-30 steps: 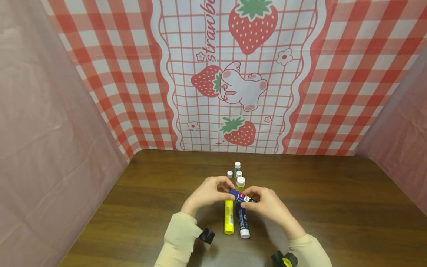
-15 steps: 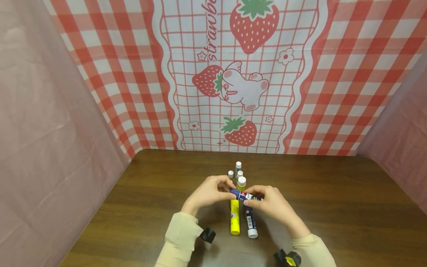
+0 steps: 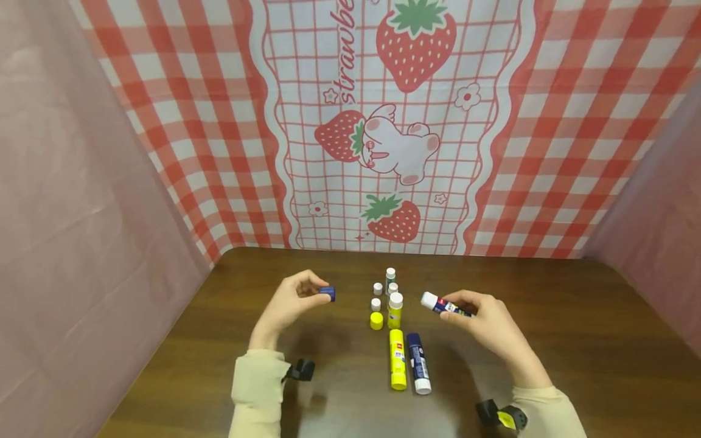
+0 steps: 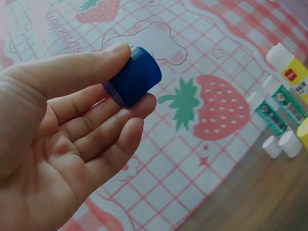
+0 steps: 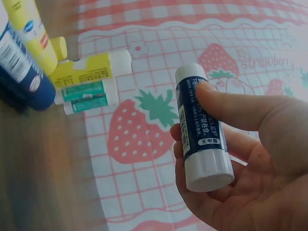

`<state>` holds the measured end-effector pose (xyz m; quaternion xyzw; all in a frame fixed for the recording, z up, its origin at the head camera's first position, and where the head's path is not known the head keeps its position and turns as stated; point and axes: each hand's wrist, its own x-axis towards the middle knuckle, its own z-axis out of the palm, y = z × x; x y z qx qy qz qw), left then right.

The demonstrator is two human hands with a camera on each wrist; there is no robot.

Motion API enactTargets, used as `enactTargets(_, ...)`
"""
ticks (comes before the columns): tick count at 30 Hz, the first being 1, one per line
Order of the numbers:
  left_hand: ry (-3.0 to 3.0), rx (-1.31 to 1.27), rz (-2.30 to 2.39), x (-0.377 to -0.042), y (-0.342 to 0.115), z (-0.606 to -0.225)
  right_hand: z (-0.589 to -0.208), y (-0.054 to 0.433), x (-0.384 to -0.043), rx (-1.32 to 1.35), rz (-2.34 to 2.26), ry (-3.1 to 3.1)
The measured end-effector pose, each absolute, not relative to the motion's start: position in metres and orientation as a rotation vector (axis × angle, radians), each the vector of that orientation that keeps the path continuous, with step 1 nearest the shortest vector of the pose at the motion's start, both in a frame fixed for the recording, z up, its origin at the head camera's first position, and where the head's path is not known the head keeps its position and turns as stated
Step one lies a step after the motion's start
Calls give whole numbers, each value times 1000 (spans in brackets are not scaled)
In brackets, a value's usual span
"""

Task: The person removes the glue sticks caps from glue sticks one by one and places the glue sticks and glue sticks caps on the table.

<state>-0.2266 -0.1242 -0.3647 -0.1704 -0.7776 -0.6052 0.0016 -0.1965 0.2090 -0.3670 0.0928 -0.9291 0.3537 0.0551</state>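
My left hand (image 3: 287, 307) pinches a dark blue glue stick cap (image 4: 137, 77) between thumb and fingers, raised over the left of the table. On the right, my right hand (image 3: 490, 322) grips an uncapped navy glue stick (image 5: 199, 127), its white top showing and pointing left in the head view. Between the hands lie a capped yellow glue stick (image 3: 398, 360) and a capped navy glue stick (image 3: 419, 364), side by side. Beyond them, an uncapped yellow glue stick (image 3: 395, 313) stands upright, with two smaller green glue sticks (image 4: 287, 101) behind it, white tops bare.
Left of the standing sticks, a yellow cap (image 3: 376, 320) and two white caps (image 4: 289, 144) sit in a row on the brown wooden table (image 3: 230, 340). A strawberry-print cloth (image 3: 405, 152) hangs behind the table's far edge.
The blue cap has come off the navy glue stick. My left hand has moved left with the cap, and my right hand has moved right with the stick.
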Motion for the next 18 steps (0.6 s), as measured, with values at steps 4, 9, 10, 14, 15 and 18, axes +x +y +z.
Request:
enactTargets(4,-2561,-645,-1838,-226,-116,-360,-367,208,-199,317,1124,-2830)
enactTargets(9,-2628,-616,-1801,-224,-105,-362,-371,203,-199,311,1163,-2836)
enactTargets(10,-2630,-606,-1801,-224,-105,-363,-371,203,-199,303,1166,-2835)
enactTargets(14,-2625,-594,-1800,-225,-104,-364,-374,204,-200,291,1195,-2838)
enactTargets(15,-2620,-592,-1797,-225,-104,-365,-374,204,-201,293,1203,-2837)
enactTargets(18,-2618,-570,-1790,-226,-104,-366,-375,203,-203,287,1227,-2831)
